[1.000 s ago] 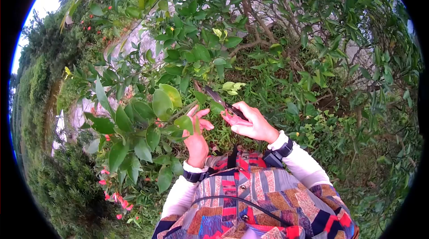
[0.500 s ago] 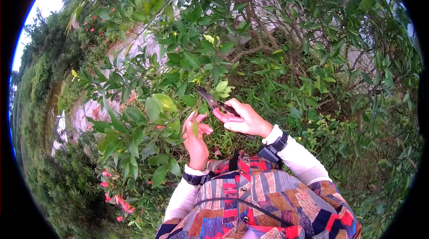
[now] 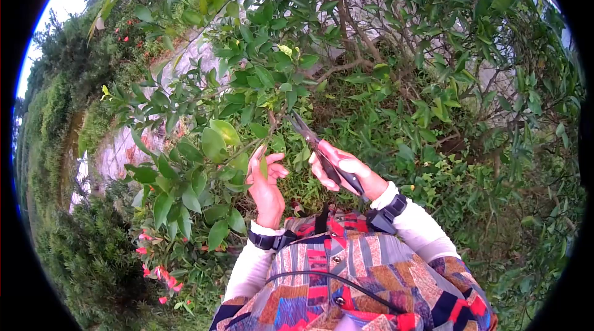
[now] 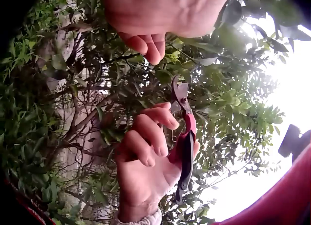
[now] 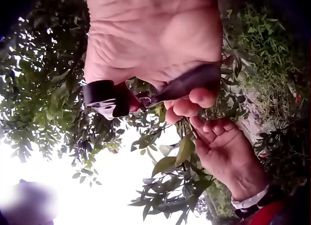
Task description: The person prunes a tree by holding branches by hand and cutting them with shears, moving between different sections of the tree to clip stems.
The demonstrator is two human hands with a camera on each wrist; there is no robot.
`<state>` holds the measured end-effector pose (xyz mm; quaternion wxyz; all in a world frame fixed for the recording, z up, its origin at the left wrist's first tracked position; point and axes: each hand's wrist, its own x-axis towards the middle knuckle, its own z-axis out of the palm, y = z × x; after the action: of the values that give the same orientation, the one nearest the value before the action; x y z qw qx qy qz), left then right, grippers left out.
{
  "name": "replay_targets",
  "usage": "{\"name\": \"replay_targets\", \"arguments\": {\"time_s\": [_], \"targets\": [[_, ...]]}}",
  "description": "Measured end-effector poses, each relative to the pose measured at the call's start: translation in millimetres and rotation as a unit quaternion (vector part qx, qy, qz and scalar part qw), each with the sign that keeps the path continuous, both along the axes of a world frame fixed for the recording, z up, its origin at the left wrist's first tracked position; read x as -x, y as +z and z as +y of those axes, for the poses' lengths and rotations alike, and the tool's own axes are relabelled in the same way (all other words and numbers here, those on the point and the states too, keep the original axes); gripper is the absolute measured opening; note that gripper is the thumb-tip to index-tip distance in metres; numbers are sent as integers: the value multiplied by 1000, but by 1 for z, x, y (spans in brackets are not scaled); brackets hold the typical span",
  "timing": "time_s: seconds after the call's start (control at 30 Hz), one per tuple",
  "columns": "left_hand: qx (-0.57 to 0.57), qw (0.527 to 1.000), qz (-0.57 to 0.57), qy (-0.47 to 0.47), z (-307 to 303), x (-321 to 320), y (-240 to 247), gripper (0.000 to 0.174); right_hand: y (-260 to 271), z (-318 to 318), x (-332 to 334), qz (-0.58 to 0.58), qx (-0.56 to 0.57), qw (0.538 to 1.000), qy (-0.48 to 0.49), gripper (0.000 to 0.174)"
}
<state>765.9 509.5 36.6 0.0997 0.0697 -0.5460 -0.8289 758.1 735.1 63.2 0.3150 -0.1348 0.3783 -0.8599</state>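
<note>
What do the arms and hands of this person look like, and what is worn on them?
The left hand and right hand wear no gloves. Long white sleeves reach the wrists, where black straps with a dark box-like piece are fastened. Higher up is a patchwork shirt in red, grey, brown and dark blue.

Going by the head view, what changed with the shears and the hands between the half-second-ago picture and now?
The pruning shears moved toward the picture's right relative to the leafy branch, and more of their dark handles shows. Nothing was visibly taken hold of or let go. The right hand still holds the shears, and the left hand stays at the branch.
</note>
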Motion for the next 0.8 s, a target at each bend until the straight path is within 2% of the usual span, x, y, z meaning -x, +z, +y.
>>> {"name": "replay_targets", "arguments": {"time_s": [0.1, 0.2, 0.33, 0.47, 0.53, 0.6, 0.67, 0.7, 0.8], "targets": [[-11, 1000, -11, -4, 3, -4, -8, 53, -10, 4, -1, -50, 102, 993, 12, 67], [-21, 1000, -18, -10, 6, -9, -13, 53, -20, 3, -2, -79, 110, 990, 38, 66], [3, 997, -21, -67, 16, -19, -13, 54, -20, 4, -10, -2, -49, 999, 17, 70], [54, 988, -30, -142, 30, -23, -21, 51, -32, 9, -13, 44, -125, 991, 30, 66], [89, 973, -61, -206, 33, -22, -22, 54, -37, 10, -19, 157, -248, 956, -8, 64], [59, 966, -79, -240, 32, -20, -21, 52, -41, 16, -20, 159, -274, 948, 7, 62], [-12, 949, -105, -298, 34, -19, -16, 53, -33, 20, -22, 215, -330, 919, -10, 64], [-27, 942, -109, -315, 33, -19, -16, 56, -24, 22, -21, 204, -363, 909, 14, 69], [-28, 947, -75, -312, 39, -20, -13, 57, -21, 21, -22, 249, -378, 892, -21, 75]]}}
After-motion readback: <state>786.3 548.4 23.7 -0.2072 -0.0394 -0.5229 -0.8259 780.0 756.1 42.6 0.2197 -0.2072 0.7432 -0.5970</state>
